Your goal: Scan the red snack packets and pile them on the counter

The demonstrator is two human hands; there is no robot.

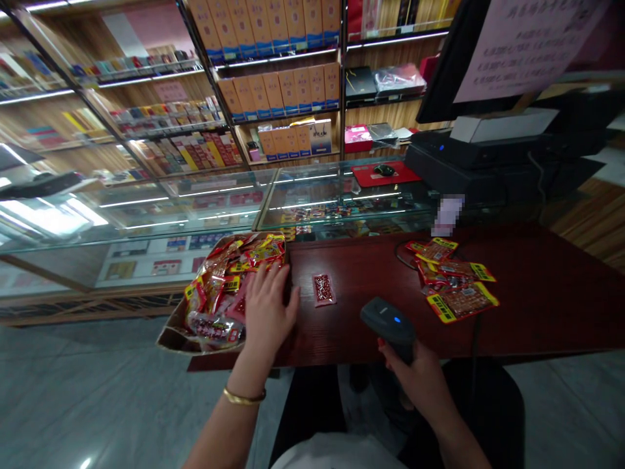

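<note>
My left hand (267, 303), fingers spread, is over the right side of an open cardboard box (170, 339) full of snack packets (209, 280) in red and yellow wrappers. I cannot tell whether its fingertips touch them. In my right hand (420, 371) is a dark barcode scanner (388, 322) with a lit blue light, held by its handle and tilted toward the left. Between the two hands, a small clear packet with dark red contents (323, 290) lies flat on the dark red wooden desk (351, 260). Several red and yellow snack packets (461, 303) form a loose pile at the right.
A glass display counter (219, 195) runs behind the desk. On it lie a red mouse pad (361, 176) and a black mouse (384, 170). A monitor (444, 71) stands at the back right. A cable (474, 352) hangs over the desk's front edge.
</note>
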